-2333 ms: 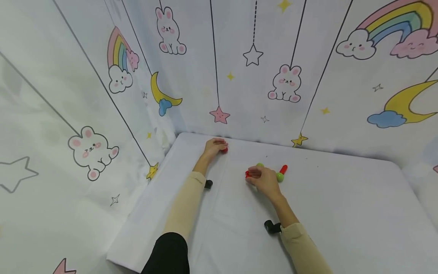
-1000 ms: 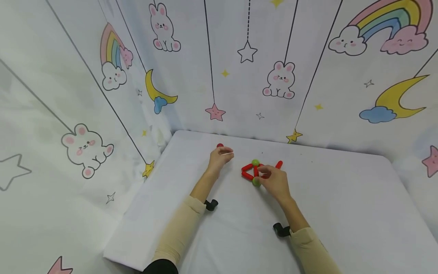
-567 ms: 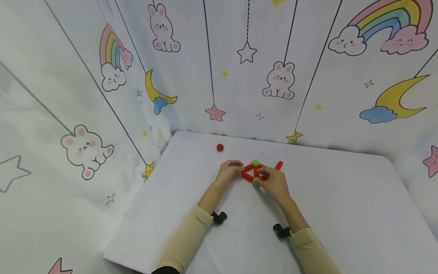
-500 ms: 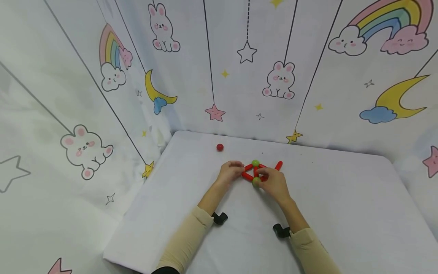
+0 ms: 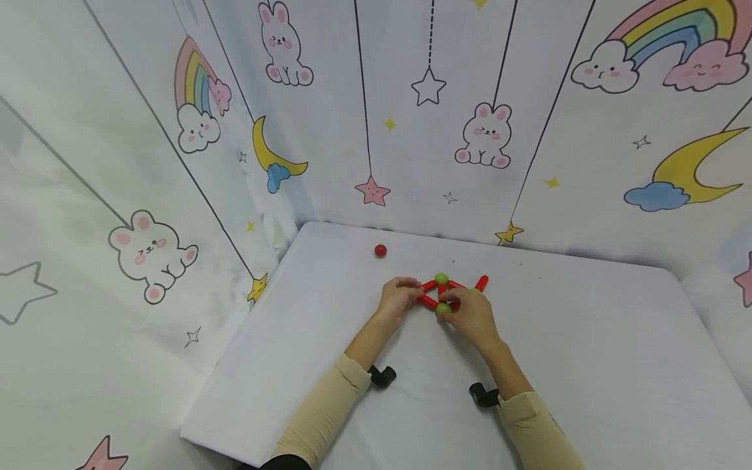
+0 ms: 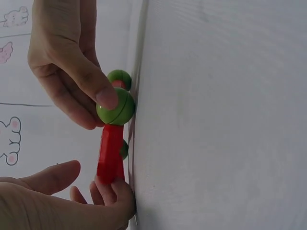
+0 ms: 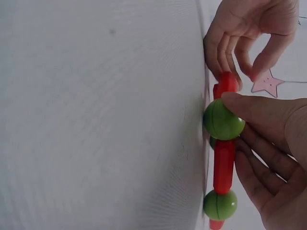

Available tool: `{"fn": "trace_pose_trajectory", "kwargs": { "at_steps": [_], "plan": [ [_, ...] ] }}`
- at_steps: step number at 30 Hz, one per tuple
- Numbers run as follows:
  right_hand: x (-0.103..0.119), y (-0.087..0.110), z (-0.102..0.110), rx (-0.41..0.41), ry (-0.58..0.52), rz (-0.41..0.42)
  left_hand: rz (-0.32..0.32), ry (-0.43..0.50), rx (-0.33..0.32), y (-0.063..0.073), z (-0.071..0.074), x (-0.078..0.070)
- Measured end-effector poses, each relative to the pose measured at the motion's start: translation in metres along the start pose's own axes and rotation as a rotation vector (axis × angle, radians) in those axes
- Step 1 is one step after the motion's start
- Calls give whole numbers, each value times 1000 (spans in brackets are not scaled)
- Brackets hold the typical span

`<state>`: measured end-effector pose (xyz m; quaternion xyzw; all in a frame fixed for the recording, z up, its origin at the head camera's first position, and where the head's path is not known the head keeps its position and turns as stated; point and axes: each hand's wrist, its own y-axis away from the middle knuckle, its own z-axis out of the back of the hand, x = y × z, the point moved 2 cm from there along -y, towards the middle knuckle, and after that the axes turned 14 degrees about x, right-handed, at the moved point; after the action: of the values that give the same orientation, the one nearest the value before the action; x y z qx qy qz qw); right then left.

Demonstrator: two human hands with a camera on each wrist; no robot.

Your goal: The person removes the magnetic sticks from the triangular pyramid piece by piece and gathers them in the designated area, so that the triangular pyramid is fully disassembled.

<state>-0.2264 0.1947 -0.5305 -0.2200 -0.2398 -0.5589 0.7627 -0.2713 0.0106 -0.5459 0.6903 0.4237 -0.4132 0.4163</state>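
Now we see that the left hand [image 5: 397,299] has left the red ball [image 5: 380,250] for the red-green frame [image 5: 442,290] on the white table [image 5: 558,359], its loose fingers touching the leftmost end, while the right hand [image 5: 472,317] pinches the nearer green ball [image 5: 443,309], so 2 hands attend to it.

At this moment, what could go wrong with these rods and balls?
The left hand is at red rod tips where no ball shows, so a push might spread them. The right hand holds the nearer green ball; twisting might loosen its rods. The red ball lies apart and could roll if knocked.
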Motion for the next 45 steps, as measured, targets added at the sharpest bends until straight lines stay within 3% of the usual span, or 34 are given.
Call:
{"fn": "trace_pose_trajectory", "kwargs": {
  "at_steps": [4, 9, 12, 25, 34, 40, 45],
  "plan": [
    [0, 0, 0, 2, 13, -4, 18, 14, 3, 0, -1, 3],
    [0, 0, -1, -2, 10, -1, 42, 106, 61, -1, -4, 8],
    [-1, 1, -2, 1, 3, 5, 38, 156, 61, -1, -6, 8],
    [1, -2, -4, -1, -40, 162, 23, 189, 80, 1, -9, 4],
    [3, -1, -3, 0, -12, 159, 9, 179, 88, 1, -8, 3],
    [4, 1, -2, 13, -70, 155, -10, 128, 82, -1, -3, 0],
    [2, 2, 1, 49, -118, 119, -83, 162, 17, -5, 15, -16]
  ]
}}
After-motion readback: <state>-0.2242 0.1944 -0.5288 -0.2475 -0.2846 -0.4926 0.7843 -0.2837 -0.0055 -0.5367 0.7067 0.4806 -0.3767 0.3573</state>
